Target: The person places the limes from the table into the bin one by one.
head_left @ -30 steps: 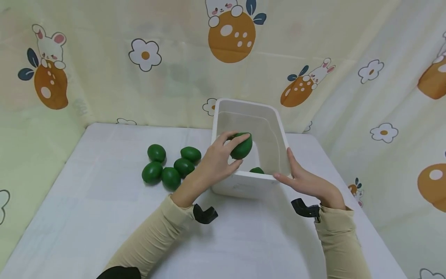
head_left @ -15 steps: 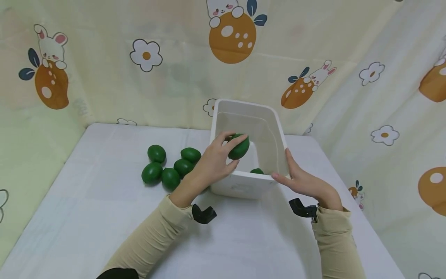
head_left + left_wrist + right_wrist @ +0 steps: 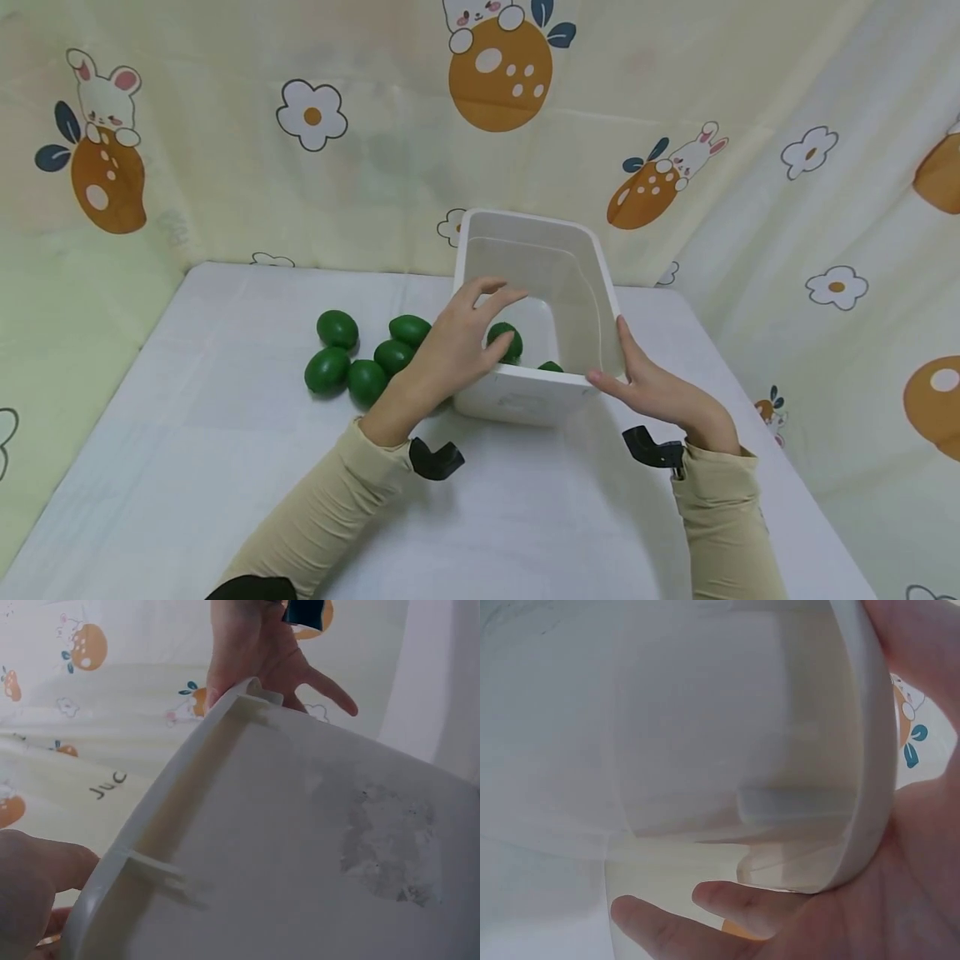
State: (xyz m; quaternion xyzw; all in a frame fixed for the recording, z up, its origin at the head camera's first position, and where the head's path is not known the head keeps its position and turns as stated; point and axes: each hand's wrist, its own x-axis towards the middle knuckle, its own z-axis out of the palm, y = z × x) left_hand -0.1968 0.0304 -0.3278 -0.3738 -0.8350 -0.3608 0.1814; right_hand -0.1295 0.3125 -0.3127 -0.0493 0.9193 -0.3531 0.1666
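Observation:
A white plastic box [image 3: 525, 398] stands at the back of the table in the head view. My left hand [image 3: 461, 342] reaches over its near left side, thumb and fingers spread apart with nothing between them. Just beyond that thumb, inside the box, is a dark green avocado-like fruit [image 3: 517, 350]. Another green fruit [image 3: 551, 367] shows only its top behind the front rim. My right hand [image 3: 656, 387] grips the near right corner, and in the right wrist view the rim [image 3: 881, 750] passes between thumb and fingers. The left wrist view shows mostly the box's outer wall [image 3: 262, 825].
Several more green fruits [image 3: 367, 383] lie grouped on the white tablecloth [image 3: 210, 400], left of the box. A printed curtain [image 3: 375, 192] hangs close behind the table, and another stretch [image 3: 862, 350] runs along the right.
My left hand has let go of the green fruit, which has dropped lower inside the box. Its fingers have opened. My right hand has kept its hold on the corner.

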